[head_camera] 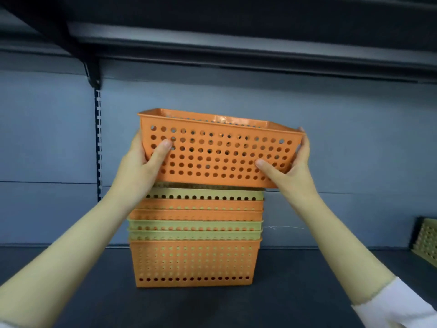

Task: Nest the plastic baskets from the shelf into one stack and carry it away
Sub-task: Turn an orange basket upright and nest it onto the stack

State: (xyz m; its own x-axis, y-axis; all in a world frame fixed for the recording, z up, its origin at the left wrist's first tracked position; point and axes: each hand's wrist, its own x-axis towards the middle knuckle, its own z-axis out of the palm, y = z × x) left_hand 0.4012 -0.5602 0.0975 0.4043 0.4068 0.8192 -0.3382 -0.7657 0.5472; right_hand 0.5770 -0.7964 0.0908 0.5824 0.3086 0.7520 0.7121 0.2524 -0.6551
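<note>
A dark grey shelf board [71, 280] runs across the lower part of the view, its front edge out of sight below. A grey back panel [354, 150] rises behind it to the underside of a dark upper shelf [236, 31], and a slotted black upright [98, 138] runs down the panel at the left. The board stretches well to either side of a stack of nested perforated plastic baskets [196, 233] standing near its middle. The bottom basket is orange, with green showing through its holes, and orange and pale green rims rise from it in bands. A pale green perforated basket [425, 237] is cut off at the board's far right end. An orange rectangular plastic basket with round holes [220, 152] hangs directly over the stack, slightly tilted with its left end higher, and a broad band of back panel shows between its rim and the upper shelf. Whether its base touches the top rim cannot be told. The left hand [139, 166] grips the basket's left end and the right hand [295, 166] its right end. Each thumb presses on the near wall, with the fingers wrapped round the end. Both forearms reach up and forward, and a white sleeve [397, 304] is pushed back on the right one.
</note>
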